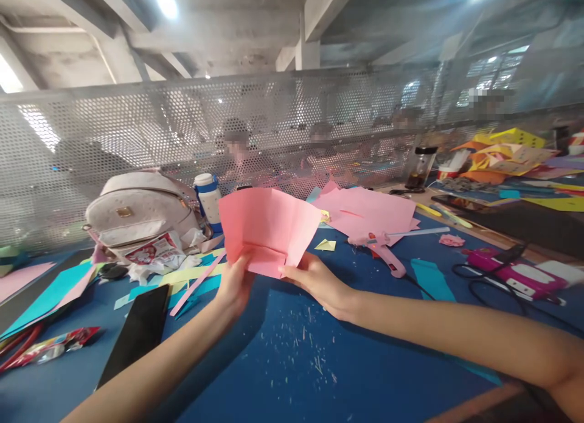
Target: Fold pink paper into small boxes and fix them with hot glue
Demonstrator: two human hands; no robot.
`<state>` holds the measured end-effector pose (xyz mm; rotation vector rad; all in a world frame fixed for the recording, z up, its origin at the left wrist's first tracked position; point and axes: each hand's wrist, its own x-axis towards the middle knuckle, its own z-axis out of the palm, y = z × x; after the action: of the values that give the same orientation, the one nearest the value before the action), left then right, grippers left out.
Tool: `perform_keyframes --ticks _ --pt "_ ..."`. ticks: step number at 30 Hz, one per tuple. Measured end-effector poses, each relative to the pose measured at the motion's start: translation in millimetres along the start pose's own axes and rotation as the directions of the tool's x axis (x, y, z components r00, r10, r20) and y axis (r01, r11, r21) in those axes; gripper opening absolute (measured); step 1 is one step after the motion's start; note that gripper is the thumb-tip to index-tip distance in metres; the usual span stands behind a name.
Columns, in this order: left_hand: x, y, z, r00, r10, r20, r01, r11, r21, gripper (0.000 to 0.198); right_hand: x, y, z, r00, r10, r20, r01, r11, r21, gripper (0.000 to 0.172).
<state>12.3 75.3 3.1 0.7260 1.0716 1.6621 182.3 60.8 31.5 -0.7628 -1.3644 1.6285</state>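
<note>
A folded pink paper piece (pixel 269 222), with creased flaps at its lower edge, is held up above the blue table. My left hand (pixel 236 283) grips its lower left corner, the fingers partly hidden behind the paper. On the lower right corner, my right hand (pixel 319 283) pinches the paper with the thumb in front. The paper's upper part spreads wide like an open pocket. To the right of it lies a pink glue gun (pixel 381 249) with a clear glue stick in its back. Behind that are loose pink paper sheets (pixel 374 210).
A white backpack (pixel 141 204) and a bottle (pixel 208 198) stand at the back left, near a perforated metal screen (pixel 274 143). A black phone (pixel 137 325) lies beside my left forearm. At right is a magenta power strip (pixel 515 274) with black cables. Paper scraps dot the blue tabletop (pixel 255 374).
</note>
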Motion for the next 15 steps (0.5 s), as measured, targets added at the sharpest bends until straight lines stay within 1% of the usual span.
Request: perform_keyframes --ticks 3,5,7,8,9,10,11,12,13,14,15 --pt "-9 -9 8.4 0.998 -0.069 -0.014 0.068 0.996 -0.052 0.025 -3 1 5 0.998 0.025 0.057 -0.027 0.999 0.035 0.038" --pt "-12 -11 10.2 0.994 -0.112 -0.014 0.111 0.992 -0.056 0.023 -10 1 4 0.993 0.02 0.116 -0.021 1.0 0.006 0.047" --pt "-12 -10 6.8 0.991 -0.132 -0.014 0.131 0.99 -0.045 0.024 -20 0 -4 0.984 0.02 0.177 -0.009 0.998 -0.062 0.056" --pt "-11 -8 3.3 0.99 -0.137 -0.012 0.137 0.99 -0.035 0.027 -26 -1 -11 0.979 0.042 0.198 -0.02 0.994 -0.111 0.06" --pt "-9 -7 -1.3 0.99 -0.143 -0.007 0.143 0.99 -0.021 0.03 -32 -2 -19 0.976 0.088 0.197 -0.057 0.985 -0.16 0.064" --pt "-8 -5 -6.4 0.988 -0.151 0.002 0.151 0.988 -0.003 0.034 -39 -4 -29 0.976 0.142 0.168 -0.107 0.974 -0.199 0.064" --pt "-6 -3 -11.7 0.987 -0.163 0.013 0.162 0.987 0.017 0.037 -45 -6 -41 0.969 0.185 0.165 -0.141 0.958 -0.249 0.061" --pt "-5 -1 -16.8 0.984 -0.177 0.028 0.176 0.984 0.04 0.038 -51 -9 -53 0.968 0.183 0.171 -0.123 0.941 -0.316 0.056" --pt "-4 0 -21.3 0.98 -0.193 0.047 0.19 0.98 0.063 0.039 -57 -13 -66 0.97 0.162 0.182 -0.076 0.911 -0.405 0.048" --pt "-3 1 -25.0 0.976 -0.207 0.068 0.201 0.976 0.083 0.038 -64 -17 -80 0.977 0.138 0.164 -0.035 0.857 -0.514 0.039" --pt "-2 0 -27.6 0.971 -0.222 0.093 0.213 0.972 0.098 0.037 -70 -22 -94 0.988 0.112 0.107 -0.017 0.768 -0.64 0.029"
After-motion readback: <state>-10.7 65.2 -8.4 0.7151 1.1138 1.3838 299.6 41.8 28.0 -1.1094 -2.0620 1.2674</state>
